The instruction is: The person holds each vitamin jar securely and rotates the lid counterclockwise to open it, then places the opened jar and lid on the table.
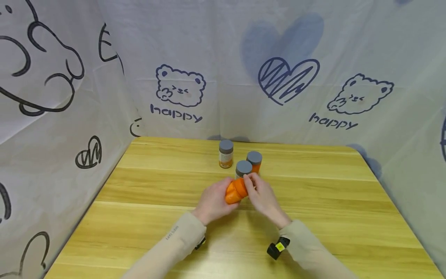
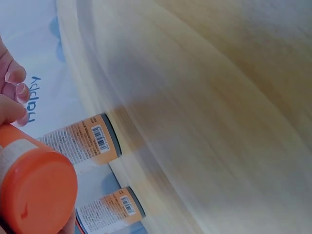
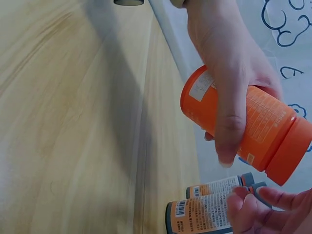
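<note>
My left hand (image 1: 216, 199) grips an orange bottle (image 3: 265, 124) around its body, tilted above the table, with its orange cap (image 3: 291, 152) toward the right hand. The bottle's flat base (image 2: 44, 192) faces the camera in the left wrist view. My right hand (image 1: 262, 195) is beside the cap, fingers loosely bent; they overlap the cap's edge in the head view but show apart from it in the right wrist view. Just beyond the hands stand a grey-lidded bottle (image 1: 243, 168) and another (image 1: 254, 159), with orange and white printed labels.
A third grey-lidded bottle (image 1: 225, 154) stands farther back and left, near the table's back edge. The wooden table (image 1: 139, 186) meets white cloth (image 1: 230, 46) printed with bears and hearts at the back and sides. A black wrist device (image 1: 278, 248) sits at the right cuff.
</note>
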Motion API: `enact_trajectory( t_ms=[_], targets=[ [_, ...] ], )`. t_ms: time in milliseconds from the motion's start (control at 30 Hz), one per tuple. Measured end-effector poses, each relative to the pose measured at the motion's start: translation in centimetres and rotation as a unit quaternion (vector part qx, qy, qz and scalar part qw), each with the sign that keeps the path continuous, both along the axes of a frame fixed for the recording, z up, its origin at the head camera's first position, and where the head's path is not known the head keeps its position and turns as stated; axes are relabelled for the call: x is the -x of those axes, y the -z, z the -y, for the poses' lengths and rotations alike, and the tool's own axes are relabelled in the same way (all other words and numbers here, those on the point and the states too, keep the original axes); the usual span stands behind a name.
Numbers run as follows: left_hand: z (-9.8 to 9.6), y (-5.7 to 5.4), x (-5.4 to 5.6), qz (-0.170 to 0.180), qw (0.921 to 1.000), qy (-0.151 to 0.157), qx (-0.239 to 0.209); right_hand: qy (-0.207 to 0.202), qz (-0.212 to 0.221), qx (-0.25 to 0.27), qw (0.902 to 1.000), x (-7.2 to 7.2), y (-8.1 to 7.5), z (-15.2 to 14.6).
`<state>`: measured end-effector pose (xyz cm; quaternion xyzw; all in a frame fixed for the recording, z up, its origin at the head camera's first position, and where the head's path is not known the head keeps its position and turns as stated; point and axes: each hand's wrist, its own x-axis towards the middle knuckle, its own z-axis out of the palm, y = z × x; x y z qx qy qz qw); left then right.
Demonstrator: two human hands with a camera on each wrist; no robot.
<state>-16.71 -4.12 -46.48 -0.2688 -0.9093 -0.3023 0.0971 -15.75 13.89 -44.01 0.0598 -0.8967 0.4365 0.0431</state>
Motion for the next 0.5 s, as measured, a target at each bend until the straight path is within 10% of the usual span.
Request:
enact_trajectory(
  t_ms=[500],
  targets=[
    [-1.1,0.3,-0.7,-0.075,0.9930,-0.040,0.082,0.035,0.054,-0.041,0.9971,0.3,0.1,0.6]
  ],
)
